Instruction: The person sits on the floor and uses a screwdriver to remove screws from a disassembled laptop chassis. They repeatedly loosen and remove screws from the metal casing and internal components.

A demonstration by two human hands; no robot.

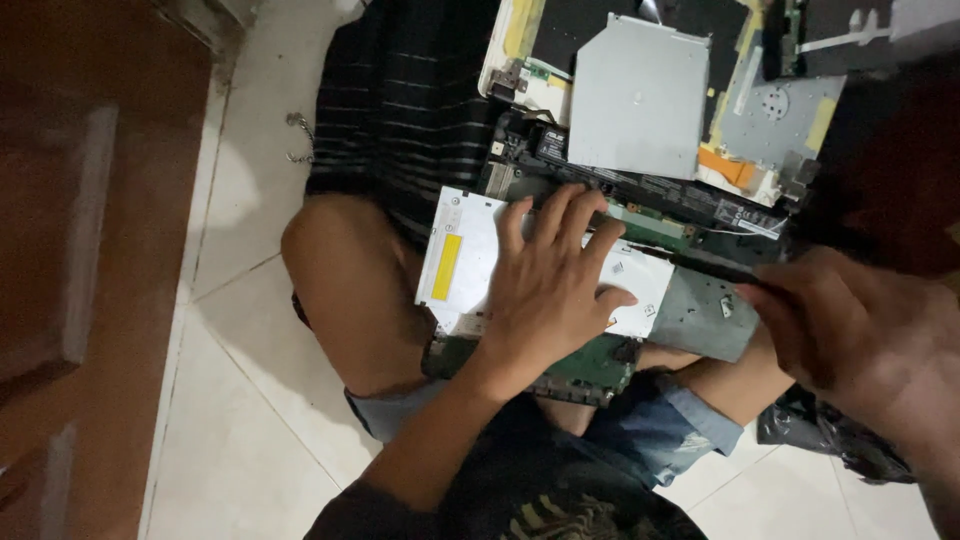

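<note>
My left hand (pixel 548 295) lies flat, fingers spread, on a white optical drive (pixel 462 258) with a yellow label, which rests across my lap. Under the drive sits a green circuit board (pixel 598 362), and a grey metal plate (pixel 706 316) lies to its right. My right hand (pixel 858 335), close to the camera and blurred, is closed around a thin dark tool (pixel 722 273). The tool's tip points left toward the dark laptop chassis (pixel 650 195) just above the drive.
A second, silver optical drive (pixel 640 95) lies on an opened laptop casing (pixel 770 130) at the top. Dark striped fabric (pixel 400 100) is at upper middle. A small chain (pixel 298 135) lies on the white tile floor (pixel 240 420). Brown wooden furniture (pixel 80 250) is left, a black plastic bag (pixel 835 440) lower right.
</note>
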